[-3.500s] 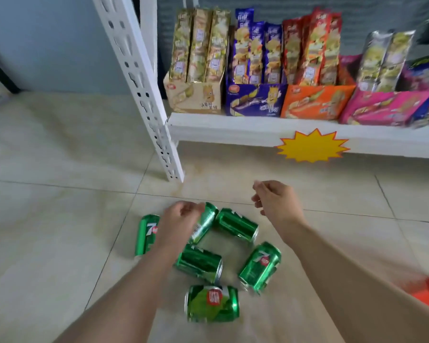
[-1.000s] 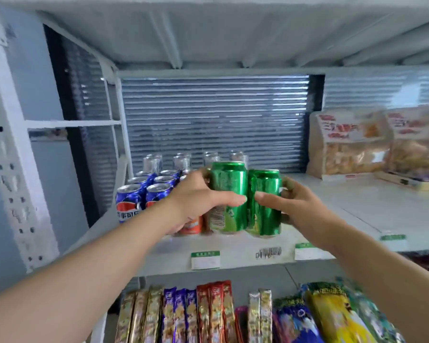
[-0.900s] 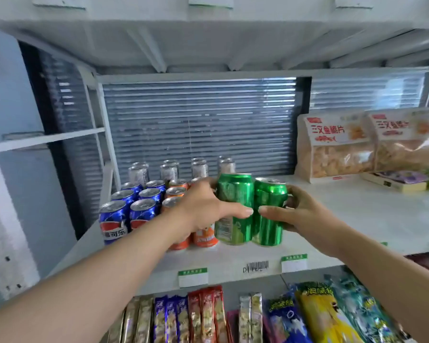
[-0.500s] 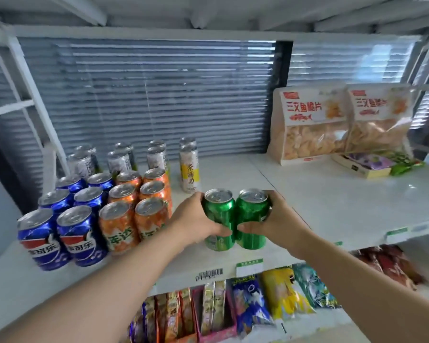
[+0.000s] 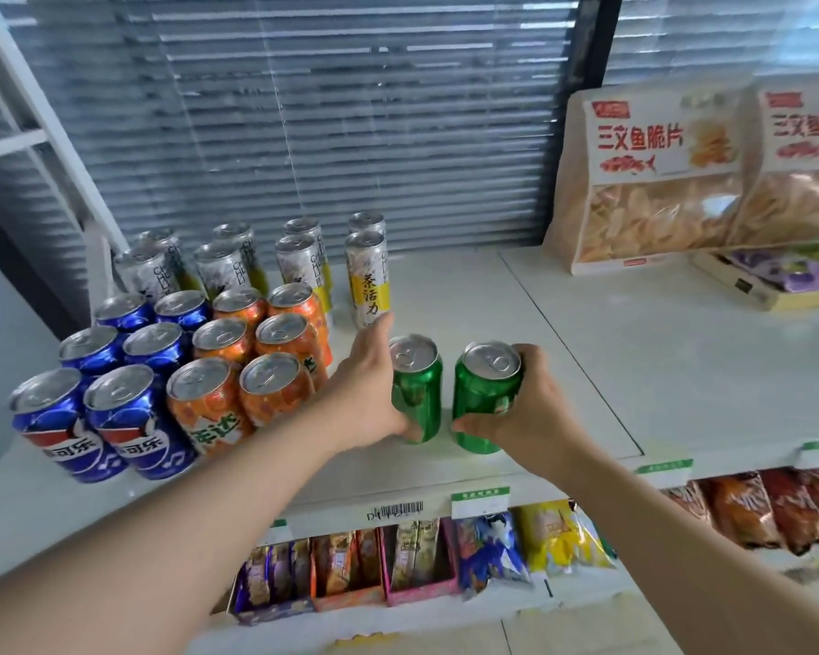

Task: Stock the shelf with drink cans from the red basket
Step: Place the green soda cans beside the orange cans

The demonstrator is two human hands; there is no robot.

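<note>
Two green drink cans stand upright on the white shelf [image 5: 587, 371], a small gap between them. My left hand [image 5: 367, 394] wraps the left green can [image 5: 419, 390] from its left side. My right hand [image 5: 528, 413] grips the right green can [image 5: 481, 399] from the right, thumb low across its front. Both cans sit just right of the orange cans [image 5: 256, 356] and in front of a tall white and yellow can [image 5: 369, 281]. The red basket is out of view.
Blue cola cans [image 5: 105, 394] fill the shelf's left front, with tall silver cans [image 5: 223, 267] behind them. Snack bags [image 5: 653, 182] and a flat box [image 5: 767, 281] stand at the back right. Packets of snacks [image 5: 492, 546] line the lower shelf. Blinds close off the back.
The two green cans came up from the floor onto the shelf. Over the last half second they moved apart and a little further in; both hands still hold them.
</note>
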